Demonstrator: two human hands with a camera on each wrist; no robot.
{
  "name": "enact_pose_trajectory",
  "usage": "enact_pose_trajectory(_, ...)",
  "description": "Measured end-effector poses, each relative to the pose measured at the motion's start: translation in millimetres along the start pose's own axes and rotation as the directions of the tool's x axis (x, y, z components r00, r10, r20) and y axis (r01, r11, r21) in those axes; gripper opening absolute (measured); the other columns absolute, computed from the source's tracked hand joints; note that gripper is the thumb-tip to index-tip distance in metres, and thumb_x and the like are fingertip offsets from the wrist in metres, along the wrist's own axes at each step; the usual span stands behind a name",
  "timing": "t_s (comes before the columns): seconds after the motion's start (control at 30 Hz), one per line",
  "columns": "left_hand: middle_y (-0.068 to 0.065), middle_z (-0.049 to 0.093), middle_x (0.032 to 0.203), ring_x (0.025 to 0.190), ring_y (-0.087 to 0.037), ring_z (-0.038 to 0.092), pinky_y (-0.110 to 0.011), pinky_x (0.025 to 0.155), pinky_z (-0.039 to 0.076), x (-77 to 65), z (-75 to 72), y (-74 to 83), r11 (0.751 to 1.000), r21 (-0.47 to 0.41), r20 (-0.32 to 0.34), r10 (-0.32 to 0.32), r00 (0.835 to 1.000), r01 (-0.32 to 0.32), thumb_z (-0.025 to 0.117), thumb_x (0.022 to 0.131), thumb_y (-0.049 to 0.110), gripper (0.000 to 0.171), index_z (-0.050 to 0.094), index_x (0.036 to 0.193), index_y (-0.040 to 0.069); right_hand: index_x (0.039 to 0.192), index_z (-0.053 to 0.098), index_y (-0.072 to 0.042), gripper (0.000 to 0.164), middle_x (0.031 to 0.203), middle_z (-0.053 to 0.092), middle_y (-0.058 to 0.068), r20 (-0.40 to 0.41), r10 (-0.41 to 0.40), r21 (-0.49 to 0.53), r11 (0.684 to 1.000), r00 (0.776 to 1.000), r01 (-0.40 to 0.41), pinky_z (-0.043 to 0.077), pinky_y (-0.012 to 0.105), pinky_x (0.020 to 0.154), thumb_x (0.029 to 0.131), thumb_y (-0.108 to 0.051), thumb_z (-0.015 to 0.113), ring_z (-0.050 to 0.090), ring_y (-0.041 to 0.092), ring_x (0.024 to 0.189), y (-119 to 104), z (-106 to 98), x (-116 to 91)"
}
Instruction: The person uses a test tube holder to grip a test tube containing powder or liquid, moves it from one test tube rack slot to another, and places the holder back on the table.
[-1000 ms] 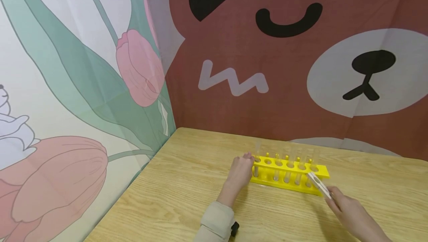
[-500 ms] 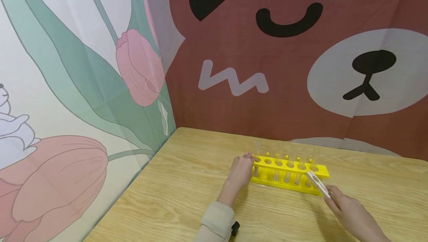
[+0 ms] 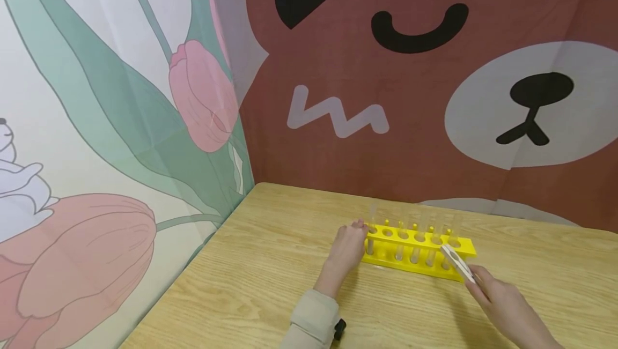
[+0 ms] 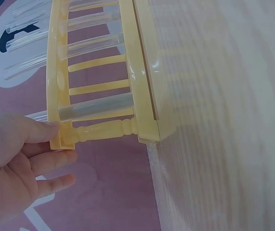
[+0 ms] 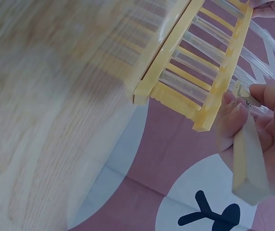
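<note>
A yellow test tube rack (image 3: 465, 245) stands on the wooden table, with several clear test tubes (image 3: 415, 255) upright in its holes. One tube (image 4: 99, 107) sits in the hole at the left end, and the hole beside it has no tube. My left hand (image 3: 348, 242) pinches the left end of the rack's top bar between thumb and fingers, the other fingers below it. In my right hand (image 3: 504, 301) is a pale wooden test tube clamp (image 3: 457, 263); its tip overlaps the rack's front near the right end. The right wrist view shows the clamp's thick wooden end (image 5: 249, 166) below the fingers.
The light wood-grain table (image 3: 270, 252) reaches back to a cloth backdrop (image 3: 338, 166) with a brown bear print. A second cloth (image 3: 120, 166) with tulips hangs along the table's left edge. Short yellow pegs (image 3: 387, 223) rise along the rack's back.
The clamp in my right hand has shifted slightly left along the rack's front. My left hand keeps its grip on the rack's end, and the tubes stand as before.
</note>
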State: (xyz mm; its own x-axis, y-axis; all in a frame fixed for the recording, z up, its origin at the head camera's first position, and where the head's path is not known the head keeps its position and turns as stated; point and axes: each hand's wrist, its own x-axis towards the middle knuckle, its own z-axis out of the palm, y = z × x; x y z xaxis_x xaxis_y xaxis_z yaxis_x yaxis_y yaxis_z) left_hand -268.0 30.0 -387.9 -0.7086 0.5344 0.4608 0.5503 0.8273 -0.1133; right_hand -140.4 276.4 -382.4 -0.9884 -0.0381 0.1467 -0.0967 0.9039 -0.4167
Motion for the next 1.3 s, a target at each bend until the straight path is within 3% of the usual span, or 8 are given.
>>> enact_pose_trajectory(0.53,-0.007,0.059,0.114,0.097,-0.015,0.059,-0.025,0.072,0.049,-0.1,-1.1,-0.1,1.0,-0.029,0.023,-0.01,1.0,0.011,0.061,0.081,0.006,0.026,0.065,0.106,0.007,0.116,0.046,0.004,0.029,0.058,0.035,-0.001,0.034,0.02,0.006,1.0,0.999,-0.021,0.028,0.024,0.041,0.093,-0.013,0.046,0.029,0.012,0.047,-2.1,1.1,2.4)
enact_pose_trajectory(0.7,-0.008,0.059,0.114,0.093,-0.014,0.06,-0.024,0.071,0.048,-0.2,-0.6,-0.1,0.999,-0.032,0.021,-0.011,1.0,0.012,0.061,0.081,0.006,0.027,0.065,0.107,0.007,0.116,0.045,0.005,0.031,0.059,0.036,0.0,0.05,0.034,-0.002,0.999,0.998,-0.034,0.029,0.025,0.042,0.093,-0.015,0.046,0.032,0.014,0.048,-1.0,3.4,4.7)
enact_pose_trajectory(1.3,-0.008,0.06,0.113,0.093,-0.015,0.061,-0.025,0.071,0.049,-0.8,-0.3,-0.3,0.998,-0.062,0.014,-0.02,1.0,0.021,0.06,0.082,0.004,0.025,0.065,0.106,0.006,0.116,0.045,0.007,0.029,0.058,0.036,0.0,0.031,0.019,-0.011,1.0,0.999,-0.019,0.03,0.025,0.042,0.092,-0.01,0.047,0.032,0.014,0.049,-4.5,3.0,6.4)
